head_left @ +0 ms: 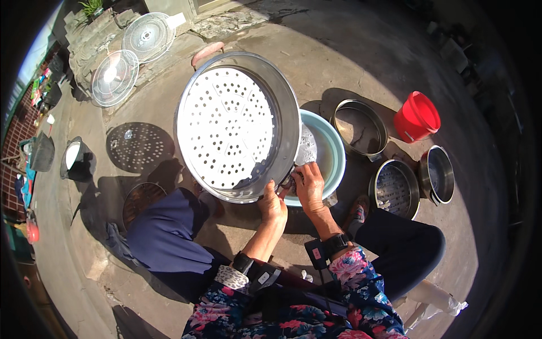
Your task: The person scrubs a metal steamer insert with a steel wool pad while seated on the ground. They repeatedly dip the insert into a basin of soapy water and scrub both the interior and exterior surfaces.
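A large round metal steamer tier (285, 101) with a bright perforated bottom is tilted up in front of me. My left hand (272, 206) grips its near lower rim, thumb upright against the side. Close beside it, my right hand (310, 185) is closed at the pan's near handle, fingers bent around something dark and small; I cannot make out what it is. The far handle (207, 53) is reddish and sticks out at the upper left. Behind the pan and partly hidden by it, a light blue basin (337, 152) holds cloudy, sudsy water.
To the right stand a red bucket (416, 117), a metal ring-shaped tier (361, 127), a slotted steamer tier (395, 189) and a metal pot (436, 175). Two fan grilles (114, 78) lean at the far left. A black bucket (79, 161) sits left. My knees flank the work.
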The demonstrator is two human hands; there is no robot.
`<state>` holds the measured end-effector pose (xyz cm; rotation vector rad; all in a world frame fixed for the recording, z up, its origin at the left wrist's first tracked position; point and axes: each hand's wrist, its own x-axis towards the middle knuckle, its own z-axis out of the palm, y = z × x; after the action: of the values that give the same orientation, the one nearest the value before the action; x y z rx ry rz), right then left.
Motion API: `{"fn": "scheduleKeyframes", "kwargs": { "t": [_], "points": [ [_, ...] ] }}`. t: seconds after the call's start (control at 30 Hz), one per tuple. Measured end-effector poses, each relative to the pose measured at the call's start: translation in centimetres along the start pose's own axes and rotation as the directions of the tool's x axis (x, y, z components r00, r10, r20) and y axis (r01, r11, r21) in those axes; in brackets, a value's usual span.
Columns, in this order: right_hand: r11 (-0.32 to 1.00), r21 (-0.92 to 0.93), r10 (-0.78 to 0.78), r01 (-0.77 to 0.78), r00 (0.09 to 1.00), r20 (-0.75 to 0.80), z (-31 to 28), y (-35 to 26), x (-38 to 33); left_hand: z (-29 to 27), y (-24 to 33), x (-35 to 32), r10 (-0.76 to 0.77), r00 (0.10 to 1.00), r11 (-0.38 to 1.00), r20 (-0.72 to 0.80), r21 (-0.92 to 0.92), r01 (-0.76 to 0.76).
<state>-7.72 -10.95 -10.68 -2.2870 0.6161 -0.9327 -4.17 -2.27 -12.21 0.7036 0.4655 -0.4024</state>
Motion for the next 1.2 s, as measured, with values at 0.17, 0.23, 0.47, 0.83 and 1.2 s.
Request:
{"fn": "scheduleKeyframes", "kwargs": {
  "t": [0.17,0.23,0.47,0.83,1.2],
  "points": [
    [0.982,-0.105,-0.156,0.157,0.988,0.015,0.4,-0.1,-1.2,-1.2,-0.4,0.7,-0.085,0.995,0.996,0.054,0.036,0.083],
    [0.996,-0.087,-0.03,0.03,0.999,-0.009,0.5,-0.2,-1.3,-1.3,-0.7,1.0,-0.073,0.992,0.997,0.105,0.004,0.073],
    [0.972,0.002,-0.233,0.233,0.972,0.033,0.1,-0.4,-1.6,-1.1,-0.1,0.2,-0.081,0.994,0.995,0.067,0.071,0.077],
    [0.99,-0.099,-0.096,0.101,0.994,0.059,-0.5,-1.0,-1.1,-0.3,0.1,-0.4,-0.016,0.995,0.999,0.098,0.031,0.013],
    [0.989,-0.042,-0.144,0.144,0.989,0.015,-0.6,-0.8,-1.2,-0.2,0.1,-0.5,-0.012,0.996,1.0,0.088,0.02,0.011]
  ]
}}
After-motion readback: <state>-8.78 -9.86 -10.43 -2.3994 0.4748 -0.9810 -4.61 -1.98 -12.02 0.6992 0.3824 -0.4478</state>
